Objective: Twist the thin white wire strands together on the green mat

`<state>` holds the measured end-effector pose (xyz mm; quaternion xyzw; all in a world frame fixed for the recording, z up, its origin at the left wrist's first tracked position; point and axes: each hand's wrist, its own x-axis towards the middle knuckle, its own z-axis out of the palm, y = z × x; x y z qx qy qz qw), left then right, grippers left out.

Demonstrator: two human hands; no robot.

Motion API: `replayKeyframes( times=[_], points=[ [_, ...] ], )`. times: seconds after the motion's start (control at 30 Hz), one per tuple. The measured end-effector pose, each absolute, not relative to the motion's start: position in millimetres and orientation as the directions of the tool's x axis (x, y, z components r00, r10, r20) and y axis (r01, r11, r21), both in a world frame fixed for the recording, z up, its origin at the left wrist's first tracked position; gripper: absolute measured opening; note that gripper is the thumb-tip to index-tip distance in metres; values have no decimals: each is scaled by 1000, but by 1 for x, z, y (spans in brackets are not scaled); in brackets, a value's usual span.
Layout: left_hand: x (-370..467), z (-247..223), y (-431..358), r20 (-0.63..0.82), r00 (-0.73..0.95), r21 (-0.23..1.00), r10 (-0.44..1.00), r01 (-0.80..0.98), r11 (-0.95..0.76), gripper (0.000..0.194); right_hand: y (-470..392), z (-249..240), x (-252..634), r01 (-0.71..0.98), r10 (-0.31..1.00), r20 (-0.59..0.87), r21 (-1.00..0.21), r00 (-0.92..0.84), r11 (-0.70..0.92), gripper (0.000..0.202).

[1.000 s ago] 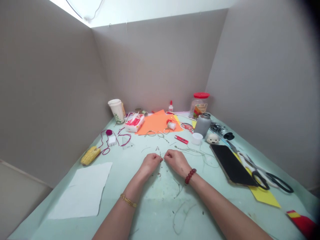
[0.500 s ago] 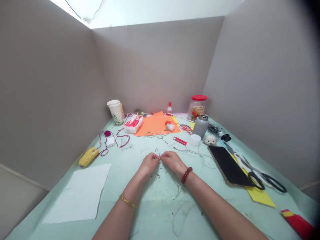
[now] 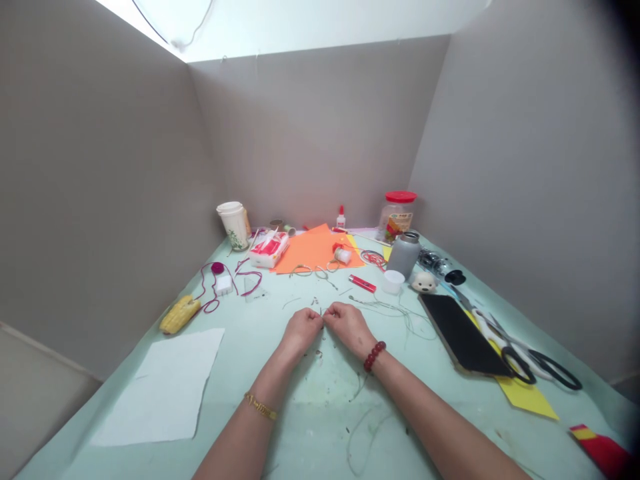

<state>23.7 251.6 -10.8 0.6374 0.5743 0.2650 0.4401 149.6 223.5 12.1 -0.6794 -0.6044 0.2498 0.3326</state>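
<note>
My left hand and my right hand meet fingertip to fingertip above the middle of the table. Both are closed in a pinch. A tiny dark, thin tip pokes up between them; what they pinch is too small to name. Small dark scraps are scattered beneath and around the hands. Beyond them lie a red lighter and loose green threads. Another pale green thread curls near the front, beside my right forearm.
On the right are a black phone, scissors, a grey bottle and a white tub. To the left sit a white cloth, a yellow corn cob and purple cord. Orange paper and tissues lie behind.
The hands remain together in nearly the same pinch, with the fingertips slightly closer. The whole view has shifted slightly, so things appear a little further right.
</note>
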Motion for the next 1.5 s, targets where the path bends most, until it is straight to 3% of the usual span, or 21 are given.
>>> replayKeyframes(
  times=[0.3, 0.63, 0.9, 1.03, 1.13, 1.23, 1.4, 1.5],
  points=[
    [24, -9, 250, -167, 212, 870, 963, 492, 42, 17, 223, 5, 147, 746, 975, 178, -666, 131, 21, 19],
    [25, -11, 252, -195, 169, 887, 966, 450, 100, 16, 228, 5, 149, 817, 966, 169, -573, 197, -66, 18],
    [25, -3, 248, -179, 173, 884, 969, 460, 82, 14, 213, 10, 156, 781, 981, 157, -624, 111, 12, 20],
    [24, -6, 249, -152, 179, 880, 972, 472, 51, 13, 204, 20, 158, 769, 994, 94, -630, -59, 105, 23],
    [25, -8, 250, -149, 181, 882, 972, 469, 47, 14, 211, 29, 163, 833, 994, 105, -547, -31, 84, 32],
    [25, -10, 251, -161, 178, 880, 971, 471, 59, 15, 228, 29, 165, 887, 983, 181, -458, 25, 62, 21],
    [24, -10, 251, -168, 175, 872, 970, 485, 64, 18, 248, 15, 158, 890, 983, 81, -417, -166, 184, 15],
    [24, -8, 251, -168, 168, 871, 971, 487, 67, 16, 247, 11, 155, 907, 984, 102, -383, -148, 176, 15]
  ],
)
